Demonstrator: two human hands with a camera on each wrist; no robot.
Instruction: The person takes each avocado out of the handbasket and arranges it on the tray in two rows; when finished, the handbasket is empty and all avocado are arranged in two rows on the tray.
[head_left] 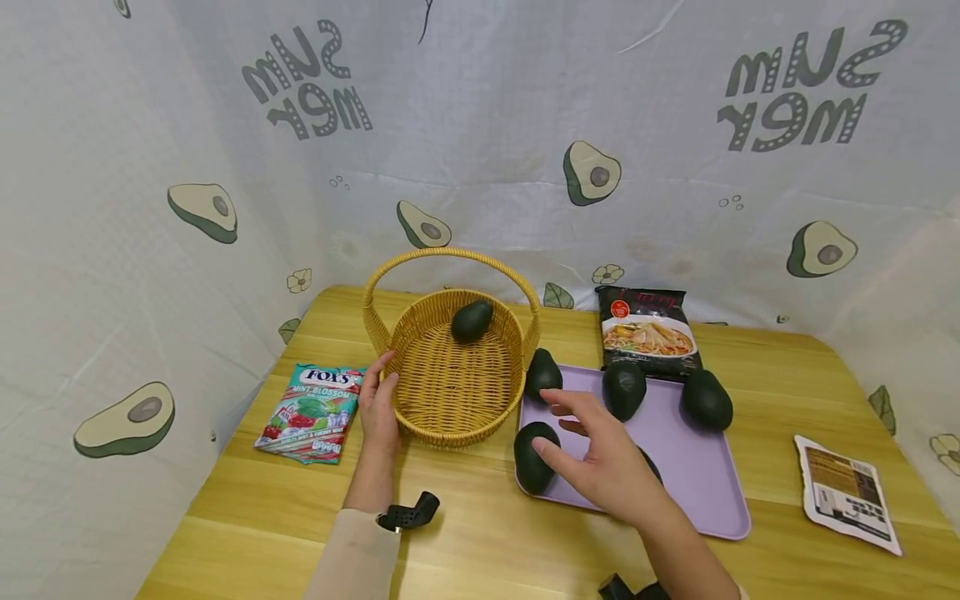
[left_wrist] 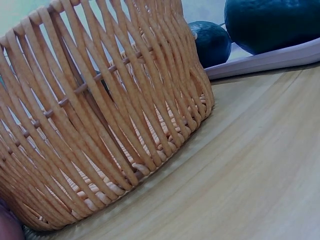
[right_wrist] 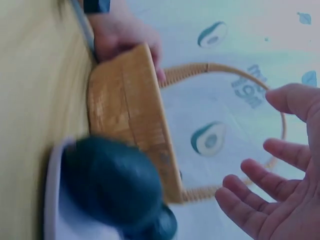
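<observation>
A wooden desk point(head_left: 465, 542) carries everything, ringed by avocado-print cloth. On it, from big to small: a lilac tray point(head_left: 697, 483) at right, a wicker basket point(head_left: 450, 392) left of it, then two packets, noodles point(head_left: 648, 333) at the tray's far edge and mints point(head_left: 315, 412) to the basket's left, with a label card point(head_left: 847, 492) near the right edge. One avocado point(head_left: 472, 321) lies inside the basket against its far wall; four more sit on the tray, the nearest one point(head_left: 532, 457) at the tray's near-left corner, partly over the rim. The left hand point(head_left: 378, 408) rests against the basket's left wall, fingers straight along the weave, steadying rather than gripping. The right hand point(head_left: 603, 458) hovers just over that near-left avocado, fingers point(right_wrist: 250, 200) spread apart and holding nothing, not yet touching so far as I can tell. The risks, as I judge them: the fruit is smooth and rounded and sits on the tray's lip, so a glancing touch could roll it off onto the desk; a lift carried low could clip the basket's rim or handle, and since the left hand only leans on the light basket, that knock might slide or tip it.
</observation>
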